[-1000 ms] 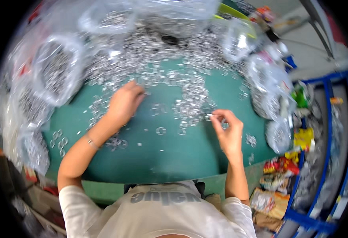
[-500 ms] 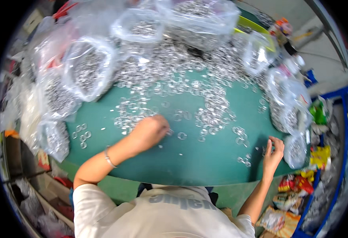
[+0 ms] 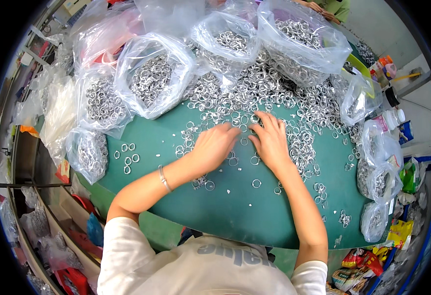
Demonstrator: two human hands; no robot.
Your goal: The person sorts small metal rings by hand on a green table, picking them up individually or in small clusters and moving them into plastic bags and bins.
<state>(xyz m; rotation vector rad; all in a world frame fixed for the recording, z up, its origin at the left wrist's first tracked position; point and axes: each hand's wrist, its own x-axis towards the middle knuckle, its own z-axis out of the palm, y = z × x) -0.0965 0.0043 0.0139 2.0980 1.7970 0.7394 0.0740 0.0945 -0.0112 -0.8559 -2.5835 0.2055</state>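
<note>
Lying left of the ring heap [image 3: 262, 78] and well apart from it, a few silver rings [image 3: 128, 161] rest on the green counter [image 3: 274, 221] just beside a small clear bag [image 3: 88, 155] packed with more rings. Closer on the heap's left stands a wide open bag [image 3: 152, 81], also filled. At the heap's near edge is the left hand [image 3: 214, 144], palm down with its fingers bunched and slightly blurred; whether it pinches a ring, I cannot tell. The right hand [image 3: 273, 142] has swung in from beside the bags at the heap's right and is now just beside the left, while the left has moved up closer to the heap. Both hands therefore seem to be working on one patch of rings instead of two separate places. The right hand's fingers are spread, thumb and forefinger apart, with no ring visibly gripped. The nearest loose rings [image 3: 244, 119] lie at the heap's near edge, between and just ahead of the fingertips. A dense cluster of rings [image 3: 301, 147] trails from the heap's near right side, just right of the right hand. Farther right of the heap, plump clear bags [image 3: 380, 179] line the counter's side.
</note>
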